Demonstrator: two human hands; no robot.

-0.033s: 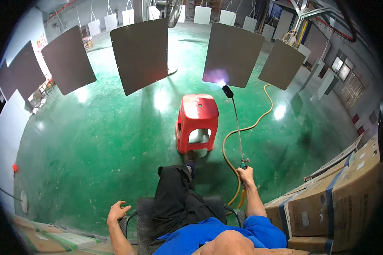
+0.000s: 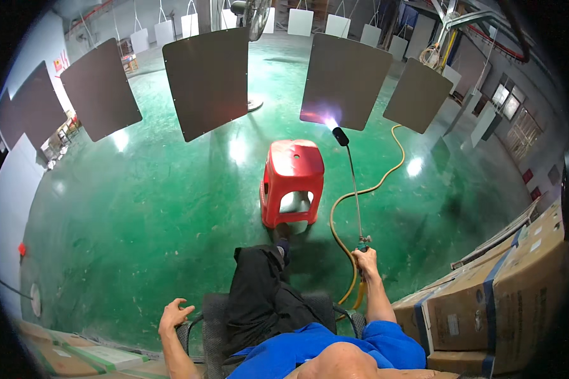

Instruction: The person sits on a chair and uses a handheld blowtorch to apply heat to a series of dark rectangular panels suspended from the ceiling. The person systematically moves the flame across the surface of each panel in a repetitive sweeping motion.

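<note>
Head view: your right hand point(image 2: 367, 259) is wrapped around the near end of one torch point(image 2: 354, 191), fingers clamped together just behind its small valve point(image 2: 367, 239). The torch runs along the right of the red stool point(image 2: 296, 160); its black nozzle point(image 2: 340, 136) lies beyond the stool, to its right. One flame point(image 2: 332, 122) there spreads over the lower edge of a dark panel point(image 2: 346, 82). Your left hand point(image 2: 174, 315) has its fingers loosely bent and apart, beside the armrest point(image 2: 184, 335) of your one chair point(image 2: 215, 311), left of the stool and nearer you; you cannot tell whether it rests there. Six dark panels show in a curve beyond the stool, four to its left, two to its right. You have one yellow hose point(image 2: 333, 222) right of the stool and one fan point(image 2: 259, 19) well beyond it.
</note>
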